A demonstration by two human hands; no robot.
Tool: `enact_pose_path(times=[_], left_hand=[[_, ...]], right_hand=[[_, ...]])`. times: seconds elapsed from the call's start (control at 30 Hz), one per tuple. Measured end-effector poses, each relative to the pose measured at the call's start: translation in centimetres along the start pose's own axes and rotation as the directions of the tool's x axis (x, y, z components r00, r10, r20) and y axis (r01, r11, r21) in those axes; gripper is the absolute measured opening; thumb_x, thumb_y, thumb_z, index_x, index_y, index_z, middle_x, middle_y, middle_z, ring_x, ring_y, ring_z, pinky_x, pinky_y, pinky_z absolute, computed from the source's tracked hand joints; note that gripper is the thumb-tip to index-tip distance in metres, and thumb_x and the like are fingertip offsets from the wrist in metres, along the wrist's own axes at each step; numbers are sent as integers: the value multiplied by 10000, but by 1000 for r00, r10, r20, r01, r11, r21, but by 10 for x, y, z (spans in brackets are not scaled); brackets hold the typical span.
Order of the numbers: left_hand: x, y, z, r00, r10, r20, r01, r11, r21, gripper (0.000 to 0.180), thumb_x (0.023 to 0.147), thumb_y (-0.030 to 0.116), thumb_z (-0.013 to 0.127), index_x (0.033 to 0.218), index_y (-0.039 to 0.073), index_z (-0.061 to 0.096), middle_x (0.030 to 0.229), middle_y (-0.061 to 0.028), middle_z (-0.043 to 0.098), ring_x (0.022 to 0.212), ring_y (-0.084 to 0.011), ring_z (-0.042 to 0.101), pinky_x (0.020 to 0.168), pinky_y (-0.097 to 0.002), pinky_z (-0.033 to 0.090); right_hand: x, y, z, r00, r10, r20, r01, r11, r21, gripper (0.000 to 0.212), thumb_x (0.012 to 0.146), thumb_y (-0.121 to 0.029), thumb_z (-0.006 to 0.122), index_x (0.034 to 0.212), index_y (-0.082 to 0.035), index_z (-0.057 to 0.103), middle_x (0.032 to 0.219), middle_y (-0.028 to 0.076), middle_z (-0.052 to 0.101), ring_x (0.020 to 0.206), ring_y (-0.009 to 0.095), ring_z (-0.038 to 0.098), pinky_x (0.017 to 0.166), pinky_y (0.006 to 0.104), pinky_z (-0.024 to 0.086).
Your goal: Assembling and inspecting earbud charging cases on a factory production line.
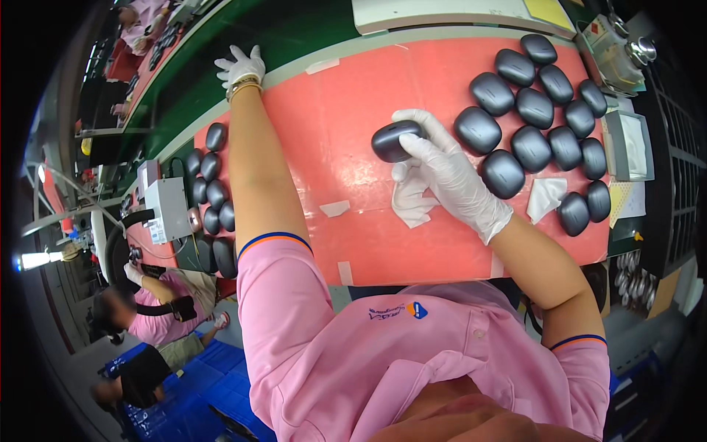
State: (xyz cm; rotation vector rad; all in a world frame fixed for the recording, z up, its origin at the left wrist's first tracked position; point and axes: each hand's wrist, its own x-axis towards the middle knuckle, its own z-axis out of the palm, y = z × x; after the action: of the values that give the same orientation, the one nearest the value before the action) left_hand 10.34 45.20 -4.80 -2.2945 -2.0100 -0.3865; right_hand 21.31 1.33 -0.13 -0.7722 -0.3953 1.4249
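My right hand point(449, 166), in a white glove, grips a dark grey, glossy, rounded case point(388, 142) between thumb and fingers above the red mat. A crumpled white cloth point(412, 202) hangs below the same hand, tucked under its fingers. Stretched far forward, my gloved left hand point(241, 70) has its fingers spread and holds nothing. It is over the green strip beyond the mat's far edge. Several matching cases point(532, 107) lie in a loose cluster to the right of my right hand. More cases point(210, 166) sit left of my left forearm.
The red mat point(317, 147) covers the bench. Another white cloth point(547, 197) lies among the right-hand cases. A grey box point(631, 145) and a metal can with a pump top point(613, 55) stand at the right edge. A grey device point(168, 208) is at left, near a seated co-worker point(166, 302).
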Motion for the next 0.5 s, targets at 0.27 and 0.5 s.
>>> enact_pose_path(times=[0.27,0.5], left_hand=[[12,12,-21,982,76,175,-80,997,12,422,930,255,446,1350,226,420,1386,-216,336,1120,-420,534,927,-462,462],[-20,-8,-39,921,369,121,-356,927,-119,532,829,334,558,1324,175,440,1151,-237,571,1072,-383,559,904,-419,469]], right_hand=[[4,-1,2,999,-31,-36,23,976,-217,304,944,-171,462,1225,-81,390,828,92,577,493,157,531,389,279,399],[1,1,6,997,16,73,-8,993,-116,288,933,-163,450,1202,-87,381,929,148,567,401,193,493,303,294,382]])
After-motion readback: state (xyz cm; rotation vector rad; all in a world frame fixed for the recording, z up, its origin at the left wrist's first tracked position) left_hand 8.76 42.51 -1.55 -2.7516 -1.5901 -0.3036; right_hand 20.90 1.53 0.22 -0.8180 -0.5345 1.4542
